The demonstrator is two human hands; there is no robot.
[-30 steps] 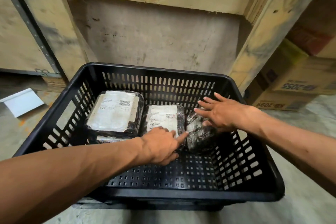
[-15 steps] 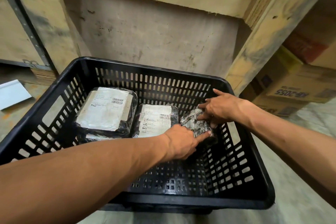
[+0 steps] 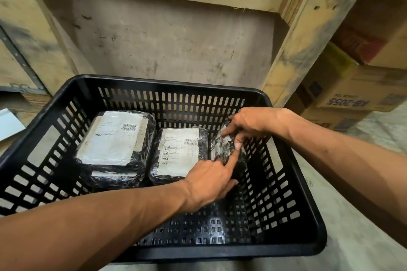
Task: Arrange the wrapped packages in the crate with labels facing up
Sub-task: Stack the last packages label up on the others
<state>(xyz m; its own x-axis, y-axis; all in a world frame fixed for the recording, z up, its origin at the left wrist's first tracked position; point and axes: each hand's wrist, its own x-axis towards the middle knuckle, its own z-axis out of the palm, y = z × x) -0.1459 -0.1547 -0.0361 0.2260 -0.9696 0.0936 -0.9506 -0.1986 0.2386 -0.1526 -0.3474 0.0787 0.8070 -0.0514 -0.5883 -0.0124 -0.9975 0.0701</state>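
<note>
In the black slotted plastic crate (image 3: 284,185), both hands hold a small black film-wrapped package (image 3: 224,149) by the right wall. The right hand (image 3: 251,125) pinches its top; the left hand (image 3: 211,185) points its index finger onto it. Two larger white-labelled wrapped packages (image 3: 114,141) lie label-up beside it.

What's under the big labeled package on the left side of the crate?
Another wrapped package lies under the big labeled package; only its near edge shows, the rest is covered.

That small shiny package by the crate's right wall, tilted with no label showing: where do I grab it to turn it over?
Take the small package by its two narrow ends, from above. It leans on its long edge between the middle package and the crate's right wall, so the flanks look blocked. The right hand already pinches the far end; the left hand could take the near end.
</note>
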